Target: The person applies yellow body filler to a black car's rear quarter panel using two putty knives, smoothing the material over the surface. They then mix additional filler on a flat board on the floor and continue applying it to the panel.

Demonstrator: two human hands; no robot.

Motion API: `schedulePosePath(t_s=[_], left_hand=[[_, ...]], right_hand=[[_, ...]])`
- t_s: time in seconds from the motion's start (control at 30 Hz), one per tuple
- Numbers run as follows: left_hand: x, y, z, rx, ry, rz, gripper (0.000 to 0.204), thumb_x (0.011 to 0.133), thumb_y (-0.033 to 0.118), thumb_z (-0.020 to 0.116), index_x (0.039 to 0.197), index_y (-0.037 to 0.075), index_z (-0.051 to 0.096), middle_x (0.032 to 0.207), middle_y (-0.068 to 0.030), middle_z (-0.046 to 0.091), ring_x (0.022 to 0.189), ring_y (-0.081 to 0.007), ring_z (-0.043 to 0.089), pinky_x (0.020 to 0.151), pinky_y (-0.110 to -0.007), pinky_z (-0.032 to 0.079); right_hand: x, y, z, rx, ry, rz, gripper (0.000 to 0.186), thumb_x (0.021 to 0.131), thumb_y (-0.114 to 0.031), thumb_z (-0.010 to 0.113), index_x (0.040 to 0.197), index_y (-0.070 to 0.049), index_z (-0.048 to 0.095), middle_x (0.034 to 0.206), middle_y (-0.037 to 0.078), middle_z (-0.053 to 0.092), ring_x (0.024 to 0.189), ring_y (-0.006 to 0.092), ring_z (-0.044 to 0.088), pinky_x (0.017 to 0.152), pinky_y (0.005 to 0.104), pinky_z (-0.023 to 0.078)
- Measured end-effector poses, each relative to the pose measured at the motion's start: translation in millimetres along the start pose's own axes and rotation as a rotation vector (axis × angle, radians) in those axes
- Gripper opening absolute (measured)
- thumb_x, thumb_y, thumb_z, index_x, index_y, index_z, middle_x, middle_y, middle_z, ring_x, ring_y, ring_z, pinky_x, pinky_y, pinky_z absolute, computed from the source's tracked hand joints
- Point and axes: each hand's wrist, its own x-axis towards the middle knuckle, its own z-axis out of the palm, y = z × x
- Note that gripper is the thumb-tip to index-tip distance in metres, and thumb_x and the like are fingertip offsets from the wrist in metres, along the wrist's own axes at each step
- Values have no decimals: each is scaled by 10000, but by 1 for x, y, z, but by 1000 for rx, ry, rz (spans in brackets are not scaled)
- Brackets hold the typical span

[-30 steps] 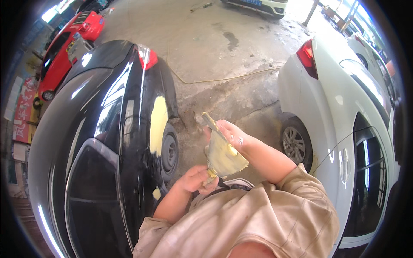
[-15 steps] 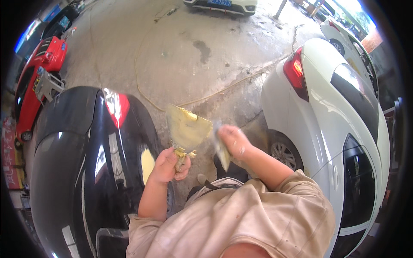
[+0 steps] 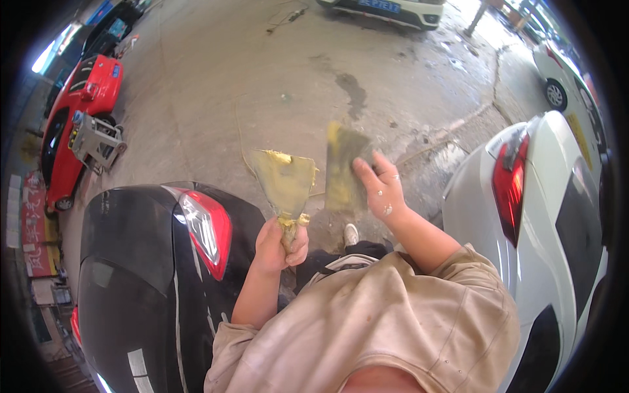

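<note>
My left hand (image 3: 282,245) is wrapped round the handle of a putty knife (image 3: 284,183), its wide blade pointing up. Yellow filler coats the blade's far edge and clumps where blade meets handle. In my right hand (image 3: 381,187) is a flat rectangular spreader (image 3: 346,171), gripped by its right edge and smeared dark and yellowish. A narrow gap separates the two tools. White specks dot the back of my right hand. The black car (image 3: 124,262), with its red and clear tail light (image 3: 208,232), stands just left of my left forearm.
On my right stands a white car (image 3: 544,150) with a red tail light. A grey metal cart (image 3: 98,143) is beside a red car (image 3: 85,85) at far left. Another white car (image 3: 393,10) stands ahead. A thin hose crosses the concrete floor (image 3: 216,72).
The spreader has come away from the putty knife's right edge and now shows its broad face, raised farther forward. My view has shifted; the black car's yellow patch no longer shows.
</note>
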Motion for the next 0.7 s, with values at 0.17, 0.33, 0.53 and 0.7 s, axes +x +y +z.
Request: schedulePosePath(t_s=[0.17,0.33,0.53,0.7], left_hand=[[84,68,-67,-133,-51,44,533,1051,530,393,1173,32,539,585,-34,435,343,-94,359,297,-250,282],[170,133,-185,-342,-237,103,528,1059,513,348,1175,42,556,532,-6,422,329,-76,331,281,-247,288],[266,262,-333,-442,-293,139,560,1040,570,357,1229,85,564,536,-7,427,336,-90,338,304,-237,284],[307,387,-416,-221,10,120,584,1034,587,362,1149,54,571,564,-28,448,373,-107,356,340,-254,295]], right_hand=[[95,-24,62,367,-328,513,268,993,-177,629,1189,5,642,1026,86,717,885,154,697,760,320,583],[217,-17,147,405,-451,608,294,993,-163,616,1220,22,626,1072,104,711,903,173,700,788,337,594],[379,6,311,363,-472,486,306,993,-153,608,1238,30,600,1081,106,706,876,180,706,766,320,591],[492,1,416,429,-505,533,299,997,-153,621,1236,26,603,1088,92,697,955,170,674,827,333,572]])
